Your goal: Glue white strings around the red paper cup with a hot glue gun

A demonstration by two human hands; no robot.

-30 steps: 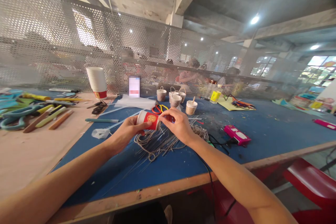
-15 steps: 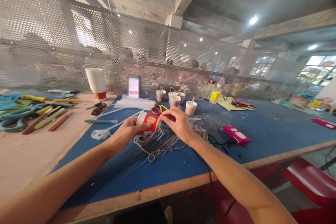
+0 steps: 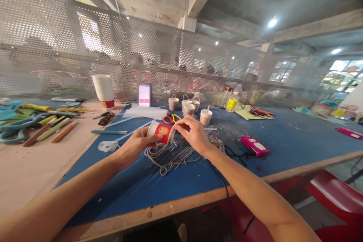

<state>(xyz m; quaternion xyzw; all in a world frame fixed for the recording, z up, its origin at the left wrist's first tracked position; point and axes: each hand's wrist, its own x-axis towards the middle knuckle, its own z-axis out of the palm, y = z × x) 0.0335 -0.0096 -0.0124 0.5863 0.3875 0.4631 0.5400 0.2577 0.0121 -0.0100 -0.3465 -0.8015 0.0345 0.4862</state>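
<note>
My left hand (image 3: 141,138) is closed round a red and white paper cup (image 3: 163,132), tipped on its side with its mouth toward the right. At the cup's rim, my right hand (image 3: 193,132) has its thumb and fingertips pinched together; what they grip, if anything, is too small to make out. Beneath both hands lies a tangle of grey cord (image 3: 154,155) with thin wires (image 3: 181,155). Scissors or pliers with red and yellow handles (image 3: 172,118) rest just behind the cup.
Small cord-wrapped cups with handles (image 3: 174,103) and a cup holding a stick (image 3: 205,116) stand behind. Stacked paper cups (image 3: 103,90), a phone (image 3: 144,95) and blue scissors (image 3: 22,125) are leftward. A magenta box (image 3: 255,146) with a black cable lies right. Perforated metal (image 3: 113,45) screens the back.
The cup and both hands stay almost in place. The view has shifted very slightly; nothing has visibly been taken up or let go.
</note>
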